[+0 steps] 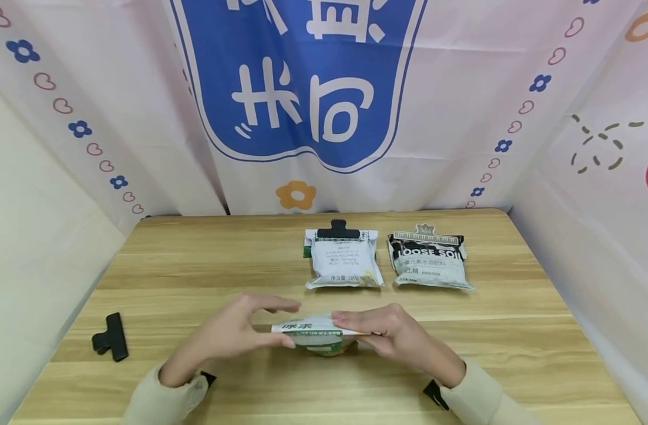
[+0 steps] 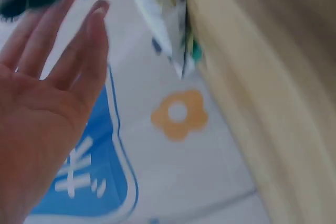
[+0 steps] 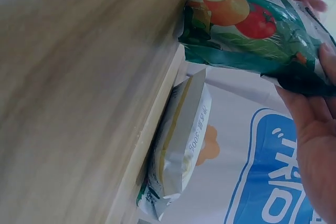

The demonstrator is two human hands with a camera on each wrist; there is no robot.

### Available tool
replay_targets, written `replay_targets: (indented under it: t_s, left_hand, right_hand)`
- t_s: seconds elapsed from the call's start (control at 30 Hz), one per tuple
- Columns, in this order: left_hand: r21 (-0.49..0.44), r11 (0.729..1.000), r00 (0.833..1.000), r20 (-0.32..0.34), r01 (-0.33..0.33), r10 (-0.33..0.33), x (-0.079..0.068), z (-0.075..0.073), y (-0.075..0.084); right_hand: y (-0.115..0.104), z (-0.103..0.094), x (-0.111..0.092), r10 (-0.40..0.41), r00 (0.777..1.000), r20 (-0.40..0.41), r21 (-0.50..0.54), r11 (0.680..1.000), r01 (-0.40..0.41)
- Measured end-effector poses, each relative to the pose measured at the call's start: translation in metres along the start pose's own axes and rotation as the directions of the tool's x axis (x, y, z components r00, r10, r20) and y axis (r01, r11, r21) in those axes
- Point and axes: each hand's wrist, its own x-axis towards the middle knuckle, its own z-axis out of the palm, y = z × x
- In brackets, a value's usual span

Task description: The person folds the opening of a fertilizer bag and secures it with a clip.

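A green fertilizer bag [image 3: 247, 30] with printed oranges and a tomato stands upright on the table, its top edge facing the head camera. My right hand [image 1: 400, 336] pinches the right end of that top edge between thumb and fingers. At the opposite end my left hand [image 1: 230, 330] is spread, thumb on the near side and fingers on the far side. In the left wrist view the fingers of the left hand [image 2: 47, 87] look extended, close to the bag's dark green edge; whether they touch it I cannot tell.
A black clip [image 1: 116, 337] lies at the table's left. Farther back are a white bag [image 1: 345, 262] closed with a black clip [image 1: 338, 230] and a black-and-white LOOSE SOIL bag [image 1: 432, 265] with a pale clip [image 1: 426, 235]. A printed curtain [image 1: 451, 118] hangs behind the wooden table [image 1: 196, 265].
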Motion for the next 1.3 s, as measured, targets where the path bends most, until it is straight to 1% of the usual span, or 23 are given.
replay_targets:
  t_s: [0.07, 0.13, 0.2, 0.27, 0.33, 0.37, 0.43, 0.5, 0.57, 0.6, 0.63, 0.7, 0.77, 0.8, 0.9, 0.93, 0.97, 1.0, 1.03, 1.13, 1.2, 1.27, 1.3]
  left_hand:
    - [0.039, 0.999, 0.998, -0.055, 0.016, -0.014, -0.006, -0.014, -0.007]
    - [0.076, 0.994, 0.988, -0.138, 0.074, -0.063, -0.012, -0.029, -0.016]
    - [0.103, 0.98, 0.965, -0.219, 0.169, -0.143, -0.021, -0.045, -0.026]
    - [0.095, 0.957, 0.928, -0.286, 0.275, -0.238, -0.033, -0.06, -0.037]
    - [0.076, 0.931, 0.881, -0.359, 0.357, -0.308, -0.046, -0.072, -0.049]
    - [0.077, 0.918, 0.854, -0.404, 0.39, -0.329, -0.052, -0.077, -0.056]
    - [0.067, 0.894, 0.788, -0.504, 0.443, -0.353, -0.065, -0.082, -0.069]
    - [0.064, 0.876, 0.719, -0.601, 0.478, -0.348, -0.076, -0.084, -0.083]
    - [0.059, 0.852, 0.652, -0.673, 0.52, -0.35, -0.086, -0.084, -0.096]
    - [0.053, 0.843, 0.622, -0.701, 0.534, -0.35, -0.091, -0.083, -0.103]
    - [0.047, 0.834, 0.598, -0.719, 0.55, -0.353, -0.096, -0.083, -0.109]
    - [0.023, 0.814, 0.561, -0.736, 0.581, -0.379, -0.106, -0.082, -0.119]
    - [0.006, 0.783, 0.524, -0.746, 0.622, -0.411, -0.116, -0.082, -0.129]
    - [0.003, 0.765, 0.514, -0.743, 0.644, -0.429, -0.121, -0.083, -0.133]
    - [0.044, 0.725, 0.521, -0.726, 0.687, -0.449, -0.135, -0.087, -0.146]
    - [0.075, 0.707, 0.534, -0.712, 0.703, -0.456, -0.14, -0.088, -0.15]
    - [0.11, 0.694, 0.555, -0.693, 0.712, -0.46, -0.145, -0.091, -0.154]
    - [0.14, 0.679, 0.581, -0.657, 0.72, -0.481, -0.149, -0.094, -0.157]
    - [0.162, 0.668, 0.601, -0.621, 0.727, -0.503, -0.154, -0.096, -0.159]
    - [0.221, 0.625, 0.642, -0.478, 0.749, -0.6, -0.164, -0.105, -0.165]
    - [0.253, 0.601, 0.648, -0.394, 0.758, -0.651, -0.169, -0.11, -0.168]
    - [0.271, 0.585, 0.645, -0.336, 0.764, -0.686, -0.172, -0.113, -0.17]
    - [0.285, 0.584, 0.65, -0.316, 0.76, -0.692, -0.173, -0.114, -0.172]
  right_hand:
    - [0.001, -0.001, 0.003, -0.005, 1.0, -0.019, -0.019, 1.0, 0.005]
    - [0.003, -0.002, 0.006, 0.01, 0.999, -0.047, -0.017, 1.0, -0.01]
    - [0.006, -0.002, 0.009, 0.015, 0.997, -0.076, -0.013, 1.0, -0.016]
    - [0.009, -0.003, 0.012, 0.002, 0.996, -0.093, -0.019, 1.0, -0.004]
    - [0.011, -0.002, 0.015, -0.018, 0.995, -0.1, -0.039, 0.999, 0.014]
    - [0.012, -0.002, 0.016, -0.032, 0.994, -0.101, -0.056, 0.998, 0.027]
    - [0.013, -0.002, 0.018, -0.043, 0.994, -0.101, -0.078, 0.996, 0.035]
    - [0.013, -0.001, 0.018, -0.053, 0.994, -0.094, -0.095, 0.995, 0.044]
    - [0.013, 0.0, 0.017, -0.061, 0.995, -0.083, -0.107, 0.993, 0.052]
    - [0.012, 0.0, 0.016, -0.063, 0.995, -0.077, -0.109, 0.993, 0.054]
    - [0.012, 0.0, 0.015, -0.063, 0.995, -0.072, -0.109, 0.993, 0.055]
    - [0.012, 0.001, 0.012, -0.058, 0.996, -0.064, -0.101, 0.994, 0.051]
    - [0.012, 0.001, 0.01, -0.047, 0.997, -0.061, -0.09, 0.995, 0.041]
    - [0.013, 0.001, 0.009, -0.042, 0.997, -0.06, -0.081, 0.996, 0.037]
    - [0.015, 0.001, 0.007, -0.031, 0.998, -0.061, -0.064, 0.998, 0.027]
    - [0.015, 0.0, 0.007, -0.029, 0.998, -0.063, -0.06, 0.998, 0.026]
    - [0.016, 0.0, 0.006, -0.028, 0.997, -0.065, -0.057, 0.998, 0.024]
    - [0.016, 0.001, 0.006, -0.028, 0.997, -0.068, -0.053, 0.998, 0.024]
    - [0.017, 0.001, 0.006, -0.03, 0.997, -0.071, -0.052, 0.998, 0.027]
    - [0.016, 0.001, 0.005, -0.03, 0.997, -0.073, -0.04, 0.999, 0.027]
    - [0.016, 0.002, 0.005, -0.025, 0.997, -0.072, -0.036, 0.999, 0.023]
    - [0.015, 0.002, 0.004, -0.018, 0.997, -0.07, -0.037, 0.999, 0.015]
    - [0.014, 0.001, 0.004, -0.012, 0.997, -0.07, -0.037, 0.999, 0.009]
